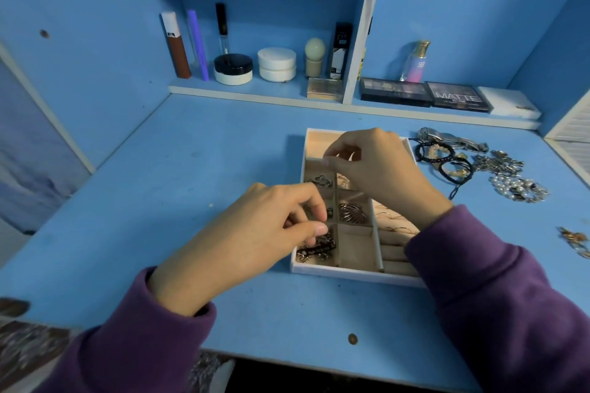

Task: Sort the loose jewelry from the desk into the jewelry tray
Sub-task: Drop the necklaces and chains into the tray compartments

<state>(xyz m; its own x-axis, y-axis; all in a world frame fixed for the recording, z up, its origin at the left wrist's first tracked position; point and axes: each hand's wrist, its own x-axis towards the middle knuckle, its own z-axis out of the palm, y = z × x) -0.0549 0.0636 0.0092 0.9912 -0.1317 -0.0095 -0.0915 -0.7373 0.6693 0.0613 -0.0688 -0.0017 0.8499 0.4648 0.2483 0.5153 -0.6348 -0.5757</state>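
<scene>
A white jewelry tray [338,272] with beige compartments lies on the blue desk. My left hand [255,233] hovers over the tray's left column, thumb and fingers pinching a small dark piece of jewelry [329,212]. My right hand [375,166] is above the tray's far half, with its fingertips pinched on something thin that is too small to make out. In the tray lie dark chain pieces [316,250], a round leaf-shaped pendant [352,212], a small silver piece [321,181] and thin gold hoops [396,221]. My right wrist hides part of the right column.
Loose jewelry lies right of the tray: a metal watch [453,138], black cord bracelets [447,161], a silver pile [499,163], a pearl piece [518,189] and a gold piece [574,241] near the right edge. Cosmetics and palettes line the shelf [255,94] behind.
</scene>
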